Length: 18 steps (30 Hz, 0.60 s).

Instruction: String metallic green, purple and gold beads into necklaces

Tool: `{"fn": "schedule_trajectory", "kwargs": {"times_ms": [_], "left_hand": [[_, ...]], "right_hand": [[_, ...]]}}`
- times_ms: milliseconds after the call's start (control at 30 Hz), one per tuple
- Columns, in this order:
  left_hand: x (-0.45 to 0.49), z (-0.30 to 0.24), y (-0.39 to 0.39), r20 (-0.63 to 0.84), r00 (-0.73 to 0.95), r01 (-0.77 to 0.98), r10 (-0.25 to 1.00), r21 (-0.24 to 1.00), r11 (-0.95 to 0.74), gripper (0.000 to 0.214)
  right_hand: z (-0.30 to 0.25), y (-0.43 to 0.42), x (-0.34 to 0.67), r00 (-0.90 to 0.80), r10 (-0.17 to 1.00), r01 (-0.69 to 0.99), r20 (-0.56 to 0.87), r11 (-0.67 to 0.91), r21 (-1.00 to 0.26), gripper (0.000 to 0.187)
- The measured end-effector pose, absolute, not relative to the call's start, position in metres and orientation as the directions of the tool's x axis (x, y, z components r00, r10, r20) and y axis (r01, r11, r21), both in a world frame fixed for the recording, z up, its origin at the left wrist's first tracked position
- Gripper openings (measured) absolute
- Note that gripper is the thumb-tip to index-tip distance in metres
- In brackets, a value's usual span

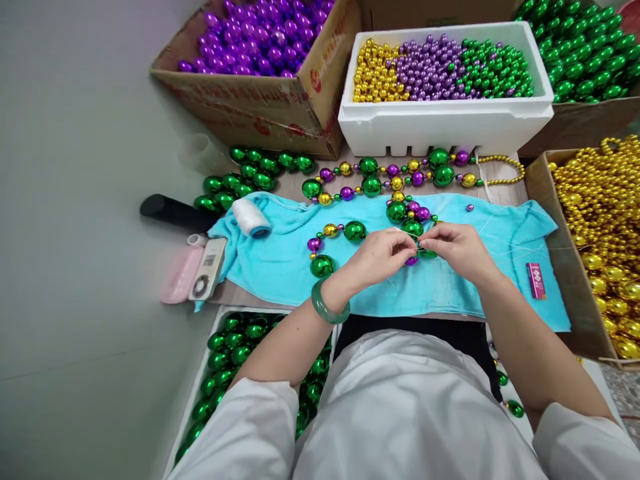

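A string of green, gold and purple beads (345,232) lies on a turquoise towel (280,267). My left hand (380,257) and my right hand (457,248) meet over the towel's middle. Both pinch the thread where a green bead (413,229) and a small purple bead (411,261) sit between the fingertips. A green bangle (327,308) circles my left wrist. A white thread spool (251,217) rests on the towel's left end. Thin white thread trails off to the right.
A finished bead string (400,175) lies behind the towel. A white foam box (445,120) holds gold, purple and green beads. Cardboard boxes hold purple balls (260,33), green balls (585,47) and gold balls (605,220). A tray of green balls (235,347) sits near left. A red lighter (536,280) and phone (209,268) lie nearby.
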<state>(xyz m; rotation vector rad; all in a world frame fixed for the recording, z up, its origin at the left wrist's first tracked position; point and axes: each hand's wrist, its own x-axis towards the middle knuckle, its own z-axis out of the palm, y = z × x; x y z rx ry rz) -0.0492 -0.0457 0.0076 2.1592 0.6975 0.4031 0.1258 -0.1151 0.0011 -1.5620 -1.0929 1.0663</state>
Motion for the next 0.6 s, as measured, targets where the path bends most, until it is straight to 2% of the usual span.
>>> {"fn": "schedule_trajectory", "kwargs": {"times_ms": [133, 200, 300, 400, 500, 600], "left_hand": [[-0.058, -0.004, -0.051, 0.217, 0.810, 0.344, 0.545, 0.576, -0.741, 0.023], [-0.060, -0.009, -0.052, 0.258, 0.815, 0.319, 0.518, 0.547, -0.774, 0.025], [-0.060, -0.019, -0.048, 0.272, 0.818, 0.280, 0.506, 0.581, -0.764, 0.025], [-0.059, -0.030, -0.045, 0.304, 0.777, 0.278, 0.552, 0.620, -0.734, 0.027], [-0.059, -0.037, -0.047, 0.320, 0.741, 0.254, 0.590, 0.679, -0.688, 0.022], [-0.059, -0.036, -0.052, 0.272, 0.749, 0.231, 0.604, 0.747, -0.623, 0.019]], "right_hand": [[-0.005, -0.113, 0.130, 0.188, 0.946, 0.269, -0.266, -0.310, -0.912, 0.007], [-0.004, -0.112, 0.130, 0.129, 0.951, 0.320, -0.281, -0.308, -0.896, 0.006], [0.005, -0.113, 0.130, -0.047, 0.942, 0.330, -0.334, -0.301, -0.895, 0.011], [0.012, -0.112, 0.131, -0.215, 0.890, 0.191, -0.402, -0.365, -0.911, 0.013], [0.012, -0.110, 0.132, -0.248, 0.873, 0.002, -0.419, -0.432, -0.902, 0.021], [0.007, -0.108, 0.130, -0.200, 0.876, -0.054, -0.438, -0.457, -0.888, 0.024]]}}
